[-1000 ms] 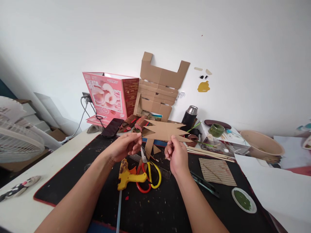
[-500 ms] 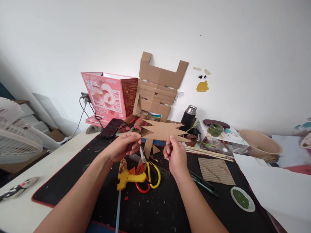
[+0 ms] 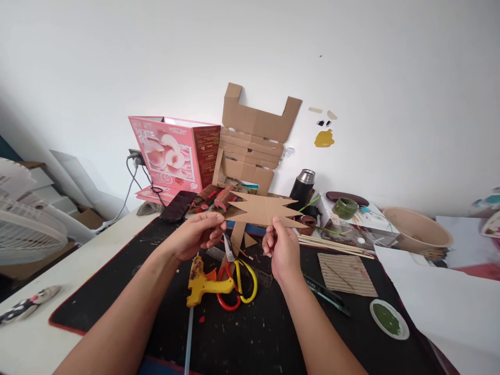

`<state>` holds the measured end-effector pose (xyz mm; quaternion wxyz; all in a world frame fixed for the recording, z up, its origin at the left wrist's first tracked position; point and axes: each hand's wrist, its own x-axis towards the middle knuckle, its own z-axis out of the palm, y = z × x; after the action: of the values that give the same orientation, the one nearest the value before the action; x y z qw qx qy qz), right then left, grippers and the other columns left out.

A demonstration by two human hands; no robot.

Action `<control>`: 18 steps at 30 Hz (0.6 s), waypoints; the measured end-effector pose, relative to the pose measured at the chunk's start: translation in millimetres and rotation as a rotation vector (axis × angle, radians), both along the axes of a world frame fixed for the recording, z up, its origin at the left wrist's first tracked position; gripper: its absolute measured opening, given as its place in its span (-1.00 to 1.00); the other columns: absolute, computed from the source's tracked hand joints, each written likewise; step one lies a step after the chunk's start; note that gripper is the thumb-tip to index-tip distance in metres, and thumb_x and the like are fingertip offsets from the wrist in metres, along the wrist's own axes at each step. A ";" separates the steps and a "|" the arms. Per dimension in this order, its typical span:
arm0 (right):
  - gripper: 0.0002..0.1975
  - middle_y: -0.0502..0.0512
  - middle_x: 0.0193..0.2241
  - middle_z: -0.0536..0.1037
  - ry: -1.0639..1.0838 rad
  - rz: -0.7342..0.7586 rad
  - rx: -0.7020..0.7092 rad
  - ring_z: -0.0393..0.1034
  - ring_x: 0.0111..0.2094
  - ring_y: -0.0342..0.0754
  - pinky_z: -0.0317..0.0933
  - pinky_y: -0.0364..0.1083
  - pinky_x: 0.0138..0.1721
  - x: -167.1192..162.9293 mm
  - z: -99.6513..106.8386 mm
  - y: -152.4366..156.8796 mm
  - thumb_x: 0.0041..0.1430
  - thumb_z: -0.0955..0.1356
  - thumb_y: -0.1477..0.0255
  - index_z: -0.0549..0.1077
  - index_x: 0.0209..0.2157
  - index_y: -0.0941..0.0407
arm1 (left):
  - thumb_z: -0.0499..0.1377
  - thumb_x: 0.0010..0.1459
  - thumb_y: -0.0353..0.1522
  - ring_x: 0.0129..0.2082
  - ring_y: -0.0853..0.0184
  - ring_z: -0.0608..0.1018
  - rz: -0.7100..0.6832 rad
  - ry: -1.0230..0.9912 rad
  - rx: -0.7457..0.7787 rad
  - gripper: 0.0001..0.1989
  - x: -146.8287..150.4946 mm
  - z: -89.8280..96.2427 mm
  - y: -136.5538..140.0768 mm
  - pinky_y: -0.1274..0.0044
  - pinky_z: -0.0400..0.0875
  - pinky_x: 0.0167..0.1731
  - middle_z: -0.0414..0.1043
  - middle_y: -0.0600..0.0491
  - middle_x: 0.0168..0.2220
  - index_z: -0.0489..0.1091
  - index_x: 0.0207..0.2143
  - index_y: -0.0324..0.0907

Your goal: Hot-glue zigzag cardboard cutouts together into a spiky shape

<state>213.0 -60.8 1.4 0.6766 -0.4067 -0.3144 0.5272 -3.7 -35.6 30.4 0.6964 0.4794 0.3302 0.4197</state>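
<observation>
A flat piece of brown cardboard (image 3: pixel 261 210) with jagged, pointed ends is held up above the desk. My left hand (image 3: pixel 203 232) pinches the tip of its lower left point. At the lower edge, right of the middle, my right hand (image 3: pixel 282 247) grips it between thumb and fingers. Below, on the black mat, lie scissors (image 3: pixel 239 284) with one red and one yellow handle loop. Beside them rests a yellow hot glue gun (image 3: pixel 205 284) with a clear glue stick (image 3: pixel 189 338) reaching toward me. A small cardboard triangle (image 3: pixel 250 240) lies behind the scissors.
A pink box (image 3: pixel 172 156) and unfolded cardboard (image 3: pixel 252 140) lean near the wall. A black thermos (image 3: pixel 302 187) stands behind. To the right are a utility knife (image 3: pixel 328 297), corrugated cardboard (image 3: pixel 347 274), a lid with green paint (image 3: pixel 389 319) and white paper (image 3: pixel 449 297). A fan (image 3: pixel 31 224) is at left.
The view has shifted very slightly. Both hands keep the same hold on the jagged cardboard, and nothing else has visibly moved.
</observation>
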 end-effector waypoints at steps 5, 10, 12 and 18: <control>-0.45 -0.17 -0.78 0.22 -0.011 -0.004 0.002 0.10 -0.78 -0.22 -0.13 -0.24 -0.76 -0.7 0.6 0.0 0.01 0.53 -0.07 0.41 -0.58 0.11 | 0.48 0.04 -0.12 -0.71 0.53 0.24 0.014 0.011 0.007 -0.61 -0.9 -1.5 1.2 0.66 -0.04 -0.71 0.20 0.21 -0.67 0.48 -0.44 -0.24; -0.45 -0.17 -0.79 0.21 -0.012 -0.009 -0.007 0.10 -0.79 -0.22 -0.13 -0.24 -0.77 -1.1 0.3 1.0 -0.02 0.54 -0.07 0.42 -0.58 0.11 | 0.45 0.07 -0.13 -0.71 0.53 0.24 0.033 0.031 0.019 -0.62 -2.2 -3.6 2.8 0.66 -0.02 -0.68 0.17 0.22 -0.67 0.47 -0.44 -0.24; -0.46 -0.17 -0.78 0.21 -0.016 -0.015 -0.003 0.10 -0.78 -0.22 -0.13 -0.23 -0.77 -0.8 -0.9 1.6 0.00 0.53 -0.07 0.42 -0.58 0.11 | 0.45 0.07 -0.13 -0.70 0.53 0.24 0.036 0.031 0.021 -0.63 -2.4 -3.7 3.0 0.66 -0.03 -0.68 0.16 0.22 -0.67 0.46 -0.45 -0.23; -0.48 -0.17 -0.77 0.22 -0.026 -0.032 0.003 0.10 -0.77 -0.21 -0.12 -0.23 -0.76 1.1 -3.1 2.4 0.05 0.50 -0.05 0.42 -0.56 0.11 | 0.41 0.10 -0.17 -0.70 0.52 0.23 0.092 0.034 0.061 -0.65 -3.1 0.8 4.0 0.65 0.00 -0.69 0.15 0.21 -0.64 0.40 -0.49 -0.21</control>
<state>214.1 -58.4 -1.7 0.6816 -0.4174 -0.3174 0.5103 -6.8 -31.7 31.2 0.6556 0.4920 0.3508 0.4528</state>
